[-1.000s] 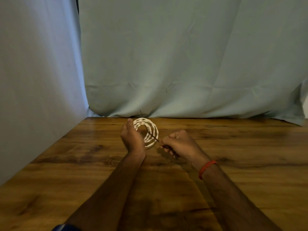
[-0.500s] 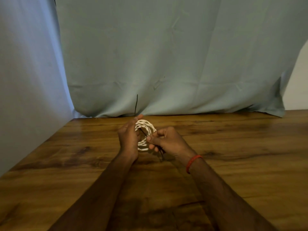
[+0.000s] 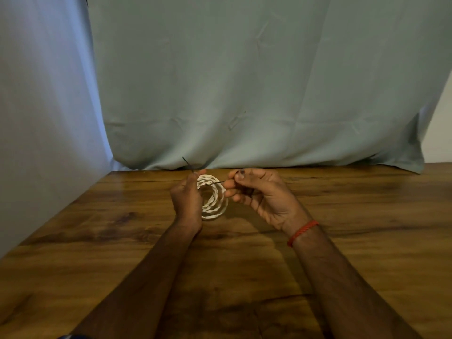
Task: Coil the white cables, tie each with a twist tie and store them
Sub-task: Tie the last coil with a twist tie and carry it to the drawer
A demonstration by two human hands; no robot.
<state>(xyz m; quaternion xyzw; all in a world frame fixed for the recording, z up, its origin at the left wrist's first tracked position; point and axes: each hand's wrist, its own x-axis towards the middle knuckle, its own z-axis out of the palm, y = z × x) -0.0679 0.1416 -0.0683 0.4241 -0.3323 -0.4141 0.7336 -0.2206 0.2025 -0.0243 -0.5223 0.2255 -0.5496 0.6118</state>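
Gripping the cable coil (image 3: 215, 204), left hand (image 3: 187, 202) hides its edge; right hand (image 3: 261, 196) pinches the twist tie (image 3: 213, 183).

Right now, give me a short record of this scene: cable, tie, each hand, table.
cable: white, coiled, held upright
tie: dark, crosses the cable's top, ends apart, not yet twisted
left hand: grips cable and one tie end
right hand: pinches other tie end
table: wood, below both hands

Wooden table (image 3: 354, 196): dark-grained, fills the lower half of the frame. Pale green cloth backdrop (image 3: 244, 81): hangs behind it, upper centre. White wall (image 3: 443, 123): right edge.
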